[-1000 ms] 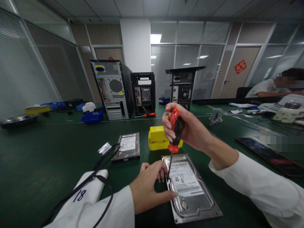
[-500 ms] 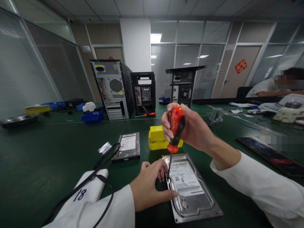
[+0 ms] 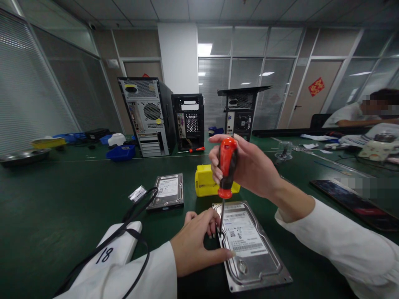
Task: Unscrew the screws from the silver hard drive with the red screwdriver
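A silver hard drive with a white printed label lies flat on the green table before me. My left hand holds it at its left side, the thumb resting on the top face and the fingers bent by the edge. In my right hand is a screwdriver with a red and black handle, nearly upright. Its shaft runs down to the drive's left edge, close to my left fingers. Whether the tip sits in a screw is too small to tell. My right index finger is stretched away from the handle.
Behind the drive stands a yellow box. A second hard drive lies to the left, near a white block marked 18 with black cable. Computer cases, a blue tray and another screwdriver are farther back. A phone-like slab lies right.
The screwdriver handle has shifted slightly left and stands more upright. My right fingers have changed their hold, with the index finger now extended. My left hand and the drive have stayed in place.
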Tool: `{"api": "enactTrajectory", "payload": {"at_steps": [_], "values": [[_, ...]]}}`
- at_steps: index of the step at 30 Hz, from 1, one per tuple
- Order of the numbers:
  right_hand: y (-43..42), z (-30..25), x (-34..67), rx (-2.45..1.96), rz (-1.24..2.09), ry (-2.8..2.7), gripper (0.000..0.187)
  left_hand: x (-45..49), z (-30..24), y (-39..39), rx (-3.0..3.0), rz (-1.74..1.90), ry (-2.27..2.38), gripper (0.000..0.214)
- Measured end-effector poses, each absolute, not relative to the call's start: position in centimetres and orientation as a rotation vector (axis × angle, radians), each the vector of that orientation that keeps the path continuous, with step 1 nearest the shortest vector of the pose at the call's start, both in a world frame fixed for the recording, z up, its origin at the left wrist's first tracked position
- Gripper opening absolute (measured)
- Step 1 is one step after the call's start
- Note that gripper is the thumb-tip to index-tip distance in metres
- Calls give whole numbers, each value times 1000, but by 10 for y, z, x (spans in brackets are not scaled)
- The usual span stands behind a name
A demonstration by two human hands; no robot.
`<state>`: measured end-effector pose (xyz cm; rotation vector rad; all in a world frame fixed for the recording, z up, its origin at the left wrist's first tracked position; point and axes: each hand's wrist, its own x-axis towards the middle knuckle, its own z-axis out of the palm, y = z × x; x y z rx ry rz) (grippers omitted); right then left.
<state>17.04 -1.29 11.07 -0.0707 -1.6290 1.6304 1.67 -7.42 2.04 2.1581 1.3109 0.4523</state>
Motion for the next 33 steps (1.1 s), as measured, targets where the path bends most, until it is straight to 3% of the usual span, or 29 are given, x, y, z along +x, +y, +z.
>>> {"api": "enactTrajectory", "payload": {"at_steps": [13,17,23,30,33], "values": [[-11,109,168,-80,1619,-1618,22,17,22,-74,2151,439,1310,45],[-11,111,170,-90,1692,-1631,33,17,21,-74,2158,454,1310,45],[-7,108,166,-87,1624,-1590,18,17,20,-74,2156,460,1309,45],[-12,110,165,-31,1666,-1605,20,16,18,-72,2160,452,1306,45],[-13,111,166,-21,1708,-1610,32,17,19,-73,2155,449,1320,46]]}}
